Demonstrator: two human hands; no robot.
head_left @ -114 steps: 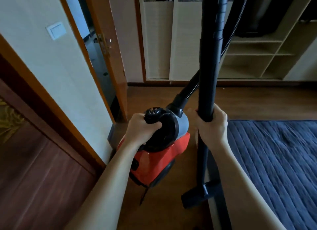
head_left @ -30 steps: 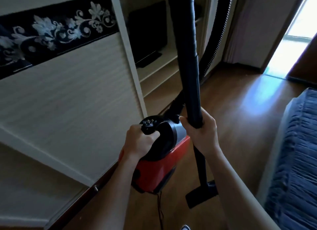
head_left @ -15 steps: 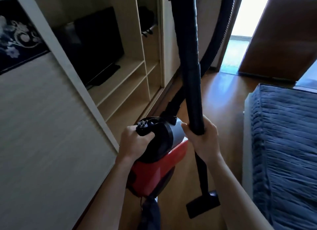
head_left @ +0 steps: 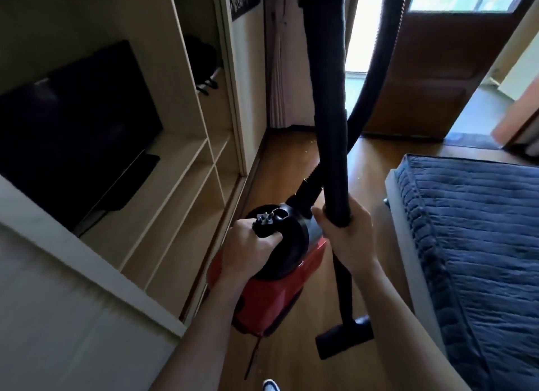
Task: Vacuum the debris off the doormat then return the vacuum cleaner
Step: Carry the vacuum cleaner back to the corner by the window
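Observation:
I carry a red and black vacuum cleaner above the wooden floor. My left hand grips its black top handle. My right hand grips the upright black wand, whose floor nozzle hangs low near the bed. The ribbed black hose loops up out of the picture. A dark doormat lies far ahead at the open doorway.
A beige shelf unit with a dark television lines the left. A bed with a blue quilt fills the right. A strip of wooden floor runs between them toward a brown door.
My view has swung right from the door and wall switch along the shelf unit toward the bright doorway. Both hands keep the same grip on the vacuum and wand.

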